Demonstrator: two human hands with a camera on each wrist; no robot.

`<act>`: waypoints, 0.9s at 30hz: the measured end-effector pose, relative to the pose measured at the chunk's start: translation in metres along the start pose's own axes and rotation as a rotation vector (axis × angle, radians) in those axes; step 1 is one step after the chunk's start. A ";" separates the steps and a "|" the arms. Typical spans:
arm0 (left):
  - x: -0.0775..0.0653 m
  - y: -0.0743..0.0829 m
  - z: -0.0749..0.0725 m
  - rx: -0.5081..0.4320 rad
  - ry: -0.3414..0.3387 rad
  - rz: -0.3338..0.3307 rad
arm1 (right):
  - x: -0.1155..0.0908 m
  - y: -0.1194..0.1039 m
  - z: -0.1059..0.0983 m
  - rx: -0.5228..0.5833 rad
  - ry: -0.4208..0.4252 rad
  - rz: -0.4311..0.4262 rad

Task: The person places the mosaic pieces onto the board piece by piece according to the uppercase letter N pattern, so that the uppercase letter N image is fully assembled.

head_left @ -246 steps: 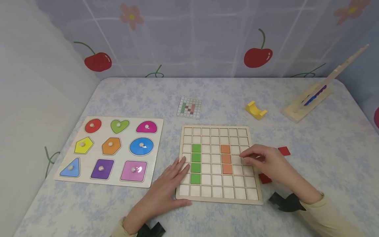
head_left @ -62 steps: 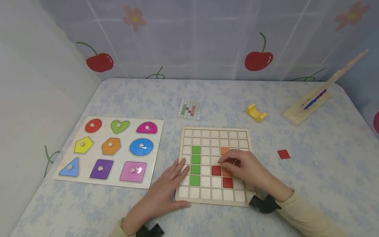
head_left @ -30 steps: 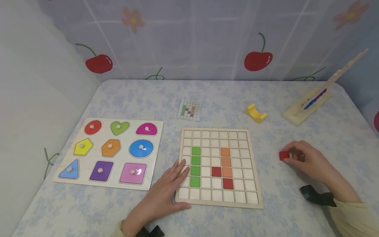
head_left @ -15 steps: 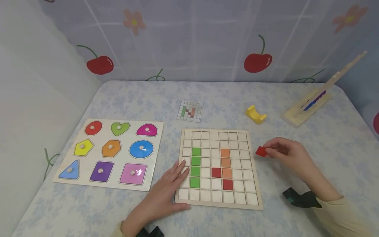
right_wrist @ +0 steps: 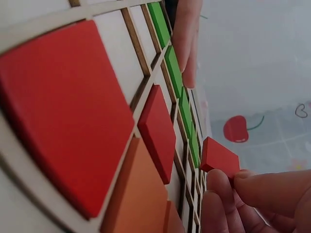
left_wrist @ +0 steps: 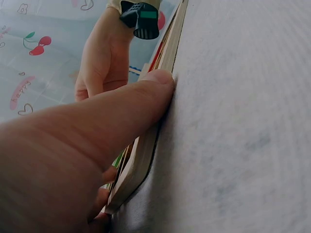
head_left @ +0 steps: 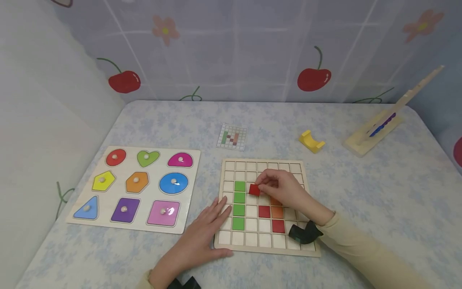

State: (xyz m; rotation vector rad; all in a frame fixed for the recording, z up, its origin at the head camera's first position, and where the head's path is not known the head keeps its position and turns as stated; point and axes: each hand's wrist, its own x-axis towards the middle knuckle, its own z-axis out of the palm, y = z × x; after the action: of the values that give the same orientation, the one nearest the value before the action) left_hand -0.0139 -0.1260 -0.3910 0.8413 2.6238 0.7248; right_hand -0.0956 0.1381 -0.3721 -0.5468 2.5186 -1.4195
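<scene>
Between thumb and fingers, my right hand [head_left: 283, 188] pinches a red square tile [head_left: 254, 190] over the wooden grid board [head_left: 268, 251], just right of the green column. The right wrist view shows this red tile tilted and raised off the grid. My left hand [head_left: 202, 228] rests with straight fingers on the board's left edge, thumb along the near edge. A column of green tiles [head_left: 239, 197] fills cells at left. Two red tiles [head_left: 278, 226] lie in cells beside and below the orange tiles [head_left: 276, 212], which my right hand partly hides.
A shape puzzle board [head_left: 142, 192] with knobbed pieces lies at left. Behind the grid is a small pattern card [head_left: 232, 137]. A yellow curved block [head_left: 311, 141] and a wooden stand with blue and purple beads [head_left: 373, 130] are at back right.
The right hand took the last loose red tile from the table at right and carried it left over the board. Earlier, two red tiles went into cells. The left hand stayed put.
</scene>
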 end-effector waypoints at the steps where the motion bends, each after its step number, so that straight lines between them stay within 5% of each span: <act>1: 0.000 0.000 0.000 0.004 0.001 0.004 | 0.001 -0.001 0.001 -0.018 -0.002 -0.001; 18: 0.003 0.000 0.000 0.018 -0.001 0.003 | -0.003 -0.005 0.006 -0.205 -0.058 -0.038; 27: 0.008 -0.001 -0.001 0.016 0.005 0.028 | -0.037 0.007 -0.029 -0.164 0.037 -0.060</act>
State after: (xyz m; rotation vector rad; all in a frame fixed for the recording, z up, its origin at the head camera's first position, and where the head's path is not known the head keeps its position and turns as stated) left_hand -0.0211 -0.1217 -0.3916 0.8835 2.6304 0.7147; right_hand -0.0736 0.1799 -0.3635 -0.6347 2.6854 -1.2604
